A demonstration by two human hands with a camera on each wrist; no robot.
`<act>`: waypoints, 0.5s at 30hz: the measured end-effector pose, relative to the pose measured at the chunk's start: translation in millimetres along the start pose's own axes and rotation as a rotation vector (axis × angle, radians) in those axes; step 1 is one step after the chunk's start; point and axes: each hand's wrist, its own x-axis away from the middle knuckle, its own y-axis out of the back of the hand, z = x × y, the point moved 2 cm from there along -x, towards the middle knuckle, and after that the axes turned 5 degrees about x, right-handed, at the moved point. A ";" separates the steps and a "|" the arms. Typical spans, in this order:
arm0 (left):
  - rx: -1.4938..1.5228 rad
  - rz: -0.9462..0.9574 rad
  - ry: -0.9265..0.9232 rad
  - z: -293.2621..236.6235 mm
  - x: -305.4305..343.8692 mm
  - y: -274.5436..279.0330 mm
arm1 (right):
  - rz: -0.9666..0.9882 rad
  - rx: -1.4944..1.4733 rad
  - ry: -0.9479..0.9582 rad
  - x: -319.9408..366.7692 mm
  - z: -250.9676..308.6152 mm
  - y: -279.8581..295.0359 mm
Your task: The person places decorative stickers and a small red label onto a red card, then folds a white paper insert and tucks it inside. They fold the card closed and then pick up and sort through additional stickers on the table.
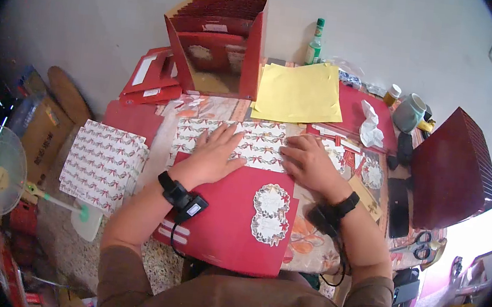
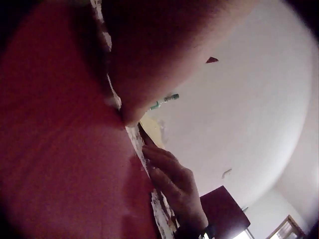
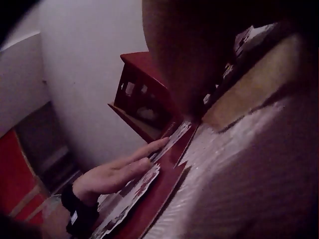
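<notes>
Brown cloth of a shirt (image 1: 230, 302) is closest to me, just off the near edge of the table (image 1: 307, 242). From far away, I see a stack of patterned paper (image 1: 101, 165) by the left edge. A tall red box (image 1: 252, 64) stands up at the back, maybe to be out of the way. The left hand (image 1: 214, 157) is open, with its fingers spread on the patterned strip (image 1: 260, 149). It looks like they rest there to keep the strip flat. Next comes the big red sheet (image 1: 220, 223) at the near edge, with wreath cutouts (image 1: 270, 215) on it. Yellow paper (image 1: 300, 93) lies near the back edge. The right hand (image 1: 314, 163) is open too. Its fingers touch the strip's right part and pinch nothing I can see. Scissors (image 1: 421, 247) lie near the right edge.
</notes>
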 end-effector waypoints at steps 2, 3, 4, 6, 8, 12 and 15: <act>-0.010 0.004 0.001 -5.2 -0.1 3.5 | 0.023 -0.024 -0.010 -0.6 2.4 0.9; 0.036 0.008 -0.049 -10.2 -0.4 6.1 | 0.025 -0.027 0.004 -1.5 3.1 1.1; 0.084 0.009 -0.099 -12.7 -0.4 6.4 | 0.027 -0.028 0.019 -2.4 4.1 1.2; 0.063 -0.047 -0.128 -7.4 -0.3 -12.0 | -0.003 -0.029 0.030 -5.2 6.1 1.8; 0.044 -0.099 -0.159 -5.0 -1.1 -19.7 | -0.031 -0.028 0.036 -10.4 8.1 3.1; 0.102 -0.095 -0.159 -6.7 2.8 -13.6 | 0.096 0.006 -0.034 -30.4 22.8 -0.2; 0.104 -0.083 -0.153 -5.1 2.3 -13.9 | 0.132 0.068 -0.019 -42.4 23.5 -20.3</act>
